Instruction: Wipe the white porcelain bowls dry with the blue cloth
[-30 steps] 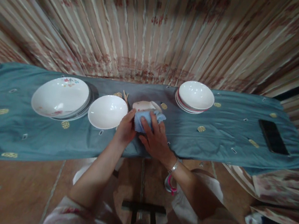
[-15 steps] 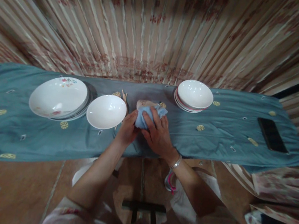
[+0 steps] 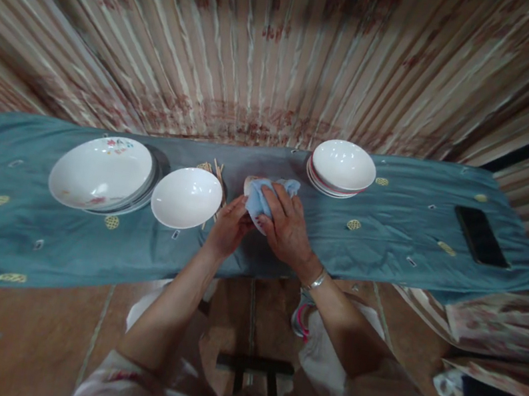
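Over the middle of the table [image 3: 84,242], which is draped in a teal cloth, both hands are busy with one small white dish [image 3: 252,186]. The left hand [image 3: 228,227] has its fingers curled around the near edge of the dish, gripping it from below, and the right hand [image 3: 286,223] presses a light blue rag [image 3: 265,195] onto it, fingers spread flat over the fabric. Compared with a second ago, the rag sits a bit further up and more bunched toward the far side, the right hand has slid up with it, and the dish looks tipped more toward the person, so I'd guess the wiping is moving around the dish. It's held just above the table, between the single white bowl [image 3: 186,197] on the left and the stack of bowls [image 3: 343,167] on the right. Further left there's a big plate [image 3: 101,171], chopsticks [image 3: 220,174] peek out behind the bowl, and a phone [image 3: 481,236] lies at the far right.
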Motion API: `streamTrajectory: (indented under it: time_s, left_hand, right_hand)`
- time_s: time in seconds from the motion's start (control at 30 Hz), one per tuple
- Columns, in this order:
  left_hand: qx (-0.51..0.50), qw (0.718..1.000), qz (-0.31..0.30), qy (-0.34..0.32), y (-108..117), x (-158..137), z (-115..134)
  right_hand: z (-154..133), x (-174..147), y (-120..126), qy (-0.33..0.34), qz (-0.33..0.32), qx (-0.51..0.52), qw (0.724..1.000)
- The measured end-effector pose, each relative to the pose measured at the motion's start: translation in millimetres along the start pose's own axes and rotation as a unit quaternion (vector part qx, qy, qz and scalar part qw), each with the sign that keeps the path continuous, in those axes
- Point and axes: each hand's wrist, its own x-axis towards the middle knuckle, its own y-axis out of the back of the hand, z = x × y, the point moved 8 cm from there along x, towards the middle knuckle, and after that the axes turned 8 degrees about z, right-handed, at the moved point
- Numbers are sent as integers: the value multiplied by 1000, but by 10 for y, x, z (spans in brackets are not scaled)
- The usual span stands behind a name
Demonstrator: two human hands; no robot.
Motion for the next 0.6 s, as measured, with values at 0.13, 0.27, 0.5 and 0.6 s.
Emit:
streamTrajectory:
  time_s: [0.13, 0.27, 0.5, 0.6]
  left_hand:
    - [11, 1000, -15, -11, 4, 7, -7]
    - [26, 999, -32, -15, -13, 3, -21]
    - [28, 999, -25, -12, -14, 8, -37]
    - [32, 999, -24, -10, -17, 6, -38]
  right_hand:
    - [44, 15, 7, -4, 9, 3, 1000]
    - [130, 47, 28, -28, 21, 18, 999]
    - [224, 83, 60, -60, 43, 81, 994]
    - [266, 77, 64, -76, 53, 105, 990]
